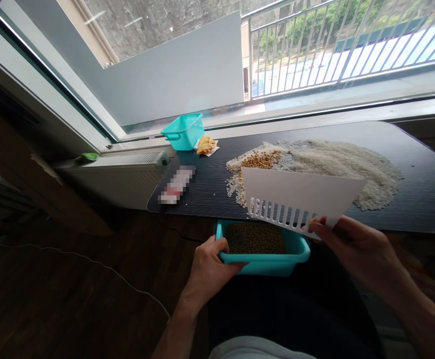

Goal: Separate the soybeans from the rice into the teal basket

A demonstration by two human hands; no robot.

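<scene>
My left hand (212,267) is closed on the near left corner of a turquoise plastic bin (265,258), held below the table's front edge. A layer of small round beans (256,238) lies inside it. In my right hand (352,244), pinched between thumb and fingers, is a white slotted scraper (299,194). Its slotted edge is tilted down over the bin and the table edge. Behind the scraper, golden beans (262,159) lie beside and among a wide spread of white rice (352,159); the scraper hides part of this pile.
A second turquoise bin (187,132) stands at the table's back left, beside a yellow crumpled packet (207,145). A blurred-out flat object (177,184) lies on the dark table (210,192). Left are a radiator (127,174) and a floor cable (120,279); a window runs behind.
</scene>
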